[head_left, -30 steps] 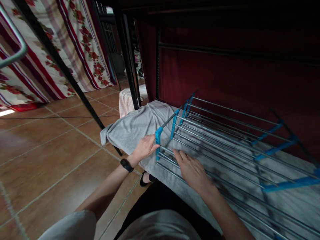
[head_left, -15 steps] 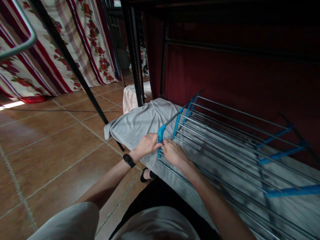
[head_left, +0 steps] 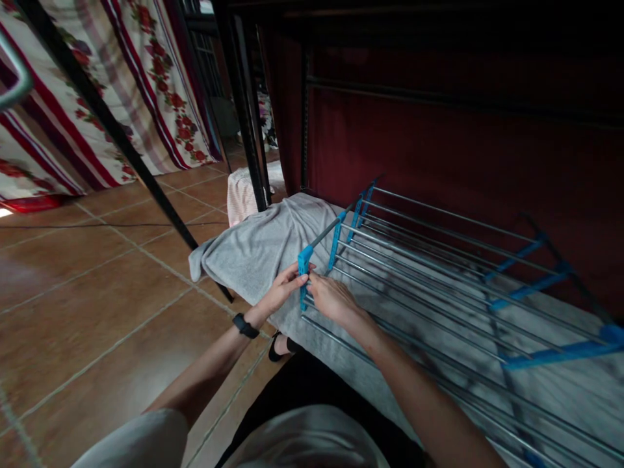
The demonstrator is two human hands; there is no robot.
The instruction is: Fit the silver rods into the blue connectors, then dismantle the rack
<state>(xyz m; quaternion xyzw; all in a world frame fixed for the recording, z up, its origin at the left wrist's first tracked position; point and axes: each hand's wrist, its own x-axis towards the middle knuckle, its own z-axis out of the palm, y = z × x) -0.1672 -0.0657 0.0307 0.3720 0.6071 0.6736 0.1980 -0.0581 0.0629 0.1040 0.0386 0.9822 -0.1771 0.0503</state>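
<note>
A drying rack (head_left: 414, 250) with several metal rods and blue plastic brackets lies over a grey blanket (head_left: 248, 250). At its near left corner, my left hand (head_left: 284, 288) grips the upright blue bracket (head_left: 303, 261) from the left, thumb in front and fingers behind. My right hand (head_left: 331, 298) is closed at the same bracket from the right, its fingertips pinched around the end of a metal rod. The exact joint between rod and bracket is hidden by my fingers. The rack's far end shows more blue brackets (head_left: 560, 351).
A black metal frame (head_left: 251, 117) rises behind the blanket, with a dark red panel (head_left: 414, 143) at the back. A slanting black bar (head_left: 121, 143) crosses the left. Behind it hangs a striped floral curtain (head_left: 160, 84) over the tiled floor (head_left: 107, 312).
The view has shifted slightly, so the rack appears further left. My left hand has rolled a little, its fingers now reaching behind the bracket. Both hands stay at the same corner.
</note>
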